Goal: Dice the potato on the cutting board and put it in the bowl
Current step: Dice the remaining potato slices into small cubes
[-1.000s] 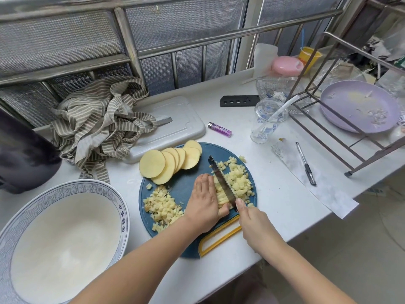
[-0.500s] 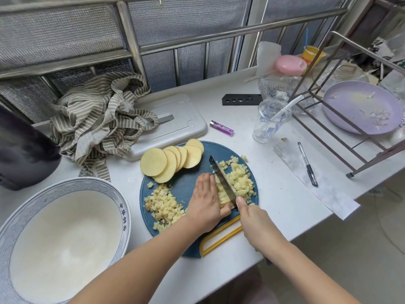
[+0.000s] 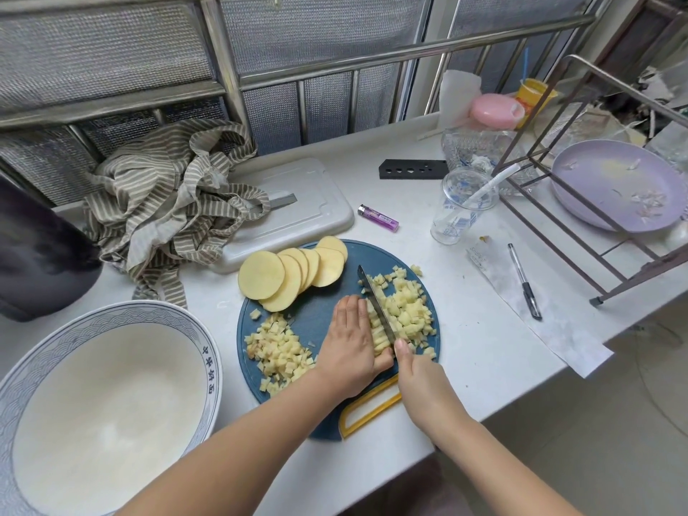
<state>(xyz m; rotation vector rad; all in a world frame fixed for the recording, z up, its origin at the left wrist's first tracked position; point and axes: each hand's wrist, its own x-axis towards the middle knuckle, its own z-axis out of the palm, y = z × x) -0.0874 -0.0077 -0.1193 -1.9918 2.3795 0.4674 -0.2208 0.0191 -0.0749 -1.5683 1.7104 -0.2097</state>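
Left hand [image 3: 350,340]: lies palm-down on the blue cutting board [image 3: 309,318], fingers straight and pressed together, tips pointing away, inner edge against a row of potato strips [image 3: 378,331]; presses, grips nothing. Forearm in from the lower left, crossing the board's near rim. Right hand [image 3: 420,381]: curls around the handle of the knife [image 3: 374,303], handle hidden inside the fist, index finger stretched forward onto the blade's spine; forearm in from the lower right. Blade slanting away, down among the strips, just beside the left fingers. Right of the blade: heap of diced potato [image 3: 409,314]. Left of the pressing hand, also on the board: second heap of cubes [image 3: 277,353]. Along the far rim: overlapping fan of round potato slices [image 3: 283,273]. Off the board to the left, on the white counter [image 3: 476,329]: large blue-patterned bowl [image 3: 208,370], near but not touching the board. Farther back: striped cloth [image 3: 175,206], purple lighter [image 3: 378,217], clear cup [image 3: 458,210]; to the right, pen [image 3: 525,283].
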